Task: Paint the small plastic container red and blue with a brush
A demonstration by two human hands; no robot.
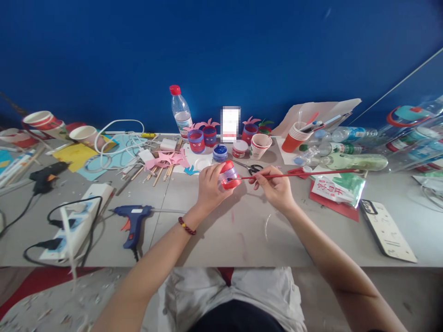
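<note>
My left hand (pixel 210 188) is wrapped round a small plastic cup (pixel 229 174) with red bands and a purple-blue middle, held tilted above the table. A long red paintbrush (pixel 294 174) is pinched in my right hand (pixel 275 186), its tip touching or very near the cup. Behind the cup stand an open jar of blue paint (pixel 220 152) and a red-labelled jar (pixel 240 148). Black scissors (pixel 255 168) lie just behind my right hand. Painted cups with paper tops, one of them blue and red (pixel 197 141), stand by the wall.
A blue glue gun (pixel 133 223) and a power strip (pixel 79 221) lie at left, near wooden sticks and pink paper cutouts (pixel 168 159). A water bottle (pixel 181 113) stands behind. At right are a cup of pens (pixel 294 138), plastic bottles (pixel 356 161) and a phone (pixel 389 230).
</note>
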